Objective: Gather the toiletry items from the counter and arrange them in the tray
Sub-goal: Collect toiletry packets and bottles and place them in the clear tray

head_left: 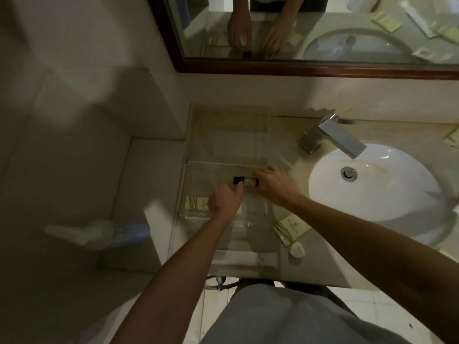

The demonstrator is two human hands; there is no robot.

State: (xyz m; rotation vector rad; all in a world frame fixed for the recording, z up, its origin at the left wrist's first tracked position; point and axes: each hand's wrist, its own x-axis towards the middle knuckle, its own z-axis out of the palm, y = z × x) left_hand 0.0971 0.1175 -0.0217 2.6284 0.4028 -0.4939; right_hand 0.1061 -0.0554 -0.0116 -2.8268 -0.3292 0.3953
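Both your arms reach forward over the counter [330, 247] toward a clear plastic tray [198, 175] that sits left of the sink [372, 184], close to the side wall.

Left hand [224, 201] — curled, index finger extended to touch the black cap of a small bottle [246, 182] lying on its side in the tray. It presses rather than grasps; nothing is clasped in that hand.

Right hand [274, 184] — fingers spread and bent over the other end of the same bottle, fingertips at its far black end. Whether they actually pinch it, you cannot tell from here; motion blur softens the fingertips.

Bottle: horizontal, pale label between two dark ends, inside the tray's middle section.

Already in the tray, nearer you on the left: a cream sachet [196, 203] with thin line markings, lying flat just beside your left wrist.

On the bare counter, outside the tray: a second cream sachet [291, 229] to the right of it, and a small white round soap [297, 250] just below that. A long white tube [244, 259] lies across the counter's near edge, under your left forearm's line.

Chrome faucet [335, 137] overhangs the sink. The mirror [323, 28] above reflects both hands and more sachets scattered beyond the basin.
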